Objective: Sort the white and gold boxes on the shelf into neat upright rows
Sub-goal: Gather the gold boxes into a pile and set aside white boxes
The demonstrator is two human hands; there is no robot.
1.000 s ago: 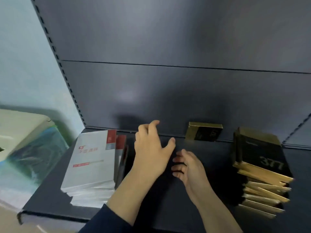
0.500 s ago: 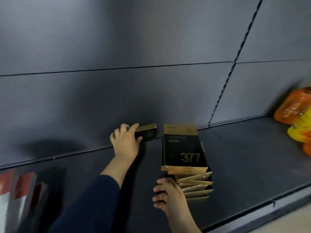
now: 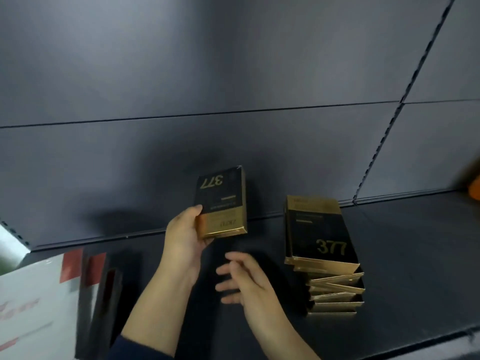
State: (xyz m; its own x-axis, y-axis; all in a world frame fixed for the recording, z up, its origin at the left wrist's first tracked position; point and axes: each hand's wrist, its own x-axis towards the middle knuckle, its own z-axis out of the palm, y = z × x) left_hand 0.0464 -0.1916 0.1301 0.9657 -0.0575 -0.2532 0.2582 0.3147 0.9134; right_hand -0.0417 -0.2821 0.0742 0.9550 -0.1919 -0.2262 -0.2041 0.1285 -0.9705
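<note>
My left hand grips a black and gold box by its lower left corner and holds it above the shelf, its "377" print upside down. Below and to the right of it, my right hand hovers with its fingers spread and holds nothing. To the right lies a slanted stack of gold boxes, the top one face up. A stack of white boxes with red corners fills the lower left, with a couple of boxes standing on edge beside it.
The dark back panel rises behind the shelf. An orange package shows at the far right edge. The shelf's front lip runs along the bottom right.
My left hand has lifted the single gold box off the back of the shelf and turned it face toward me. My right hand has left the stack's front and moved left under the box.
</note>
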